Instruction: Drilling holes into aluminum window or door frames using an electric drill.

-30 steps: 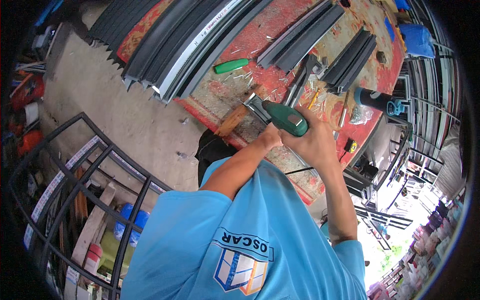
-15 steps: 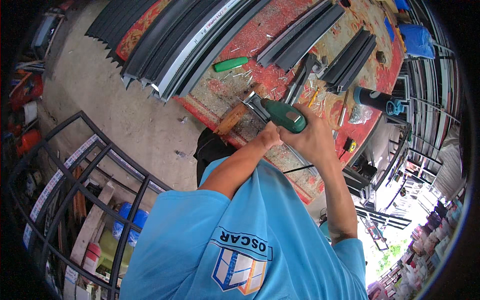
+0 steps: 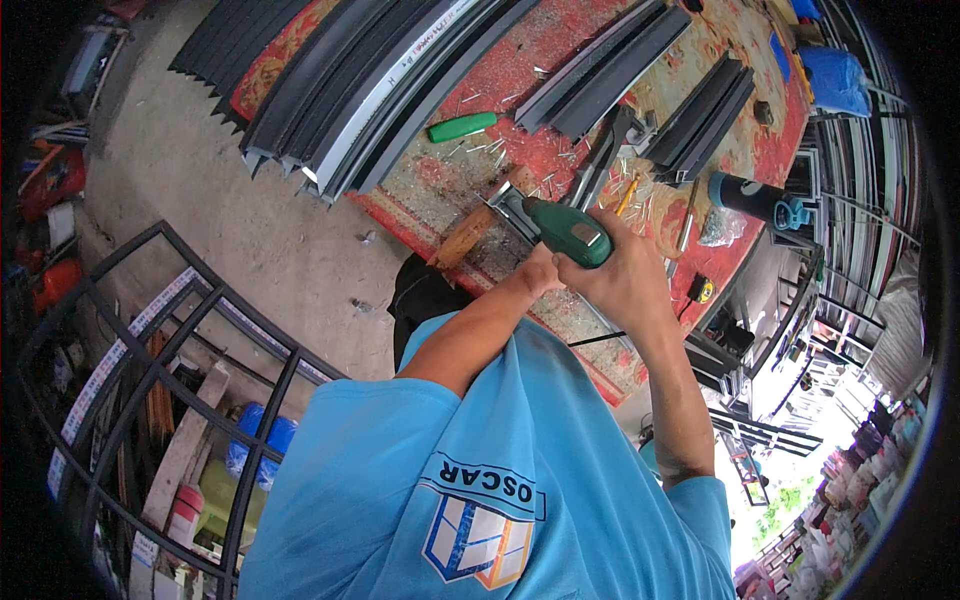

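My right hand is wrapped round a green corded power tool, whose front end points left and away from me. Just past its nose lies a short pale metal profile, beside a wooden block at the table's near edge. Close under the tool is my left hand; its fingers are mostly hidden by the tool and my right hand, so what they hold does not show. A black cord crosses below my right wrist.
On the red, chip-strewn table lie long dark metal profiles, shorter dark profiles, a green handle, a yellow pencil, a dark bottle and a tape measure. A black metal frame stands left.
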A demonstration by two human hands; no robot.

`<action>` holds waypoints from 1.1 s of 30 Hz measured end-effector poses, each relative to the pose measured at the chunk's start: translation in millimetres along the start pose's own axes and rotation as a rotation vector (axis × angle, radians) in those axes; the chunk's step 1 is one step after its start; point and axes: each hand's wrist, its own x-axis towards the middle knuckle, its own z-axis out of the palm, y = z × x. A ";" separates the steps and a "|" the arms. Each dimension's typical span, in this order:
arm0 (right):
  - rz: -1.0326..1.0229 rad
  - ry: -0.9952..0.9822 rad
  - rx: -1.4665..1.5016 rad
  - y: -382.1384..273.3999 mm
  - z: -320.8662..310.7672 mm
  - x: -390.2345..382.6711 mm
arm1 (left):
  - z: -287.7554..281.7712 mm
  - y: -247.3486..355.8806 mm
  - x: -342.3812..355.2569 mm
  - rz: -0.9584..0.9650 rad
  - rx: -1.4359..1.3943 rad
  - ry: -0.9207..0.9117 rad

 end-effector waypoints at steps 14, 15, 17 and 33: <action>0.000 -0.042 -0.188 -30.6 -10.0 27.4 | -20.4 -18.3 -10.3 0.095 0.214 0.366; 0.001 -0.041 -0.191 -31.9 -10.0 28.2 | -14.2 -15.7 -11.5 0.099 0.165 0.346; -0.018 -0.047 -0.257 -35.4 -8.2 30.1 | -1.4 -10.4 -13.7 0.110 0.068 0.308; -0.194 0.057 -0.259 0.3 19.2 -5.6 | 2.2 0.0 -22.9 0.105 -0.193 0.168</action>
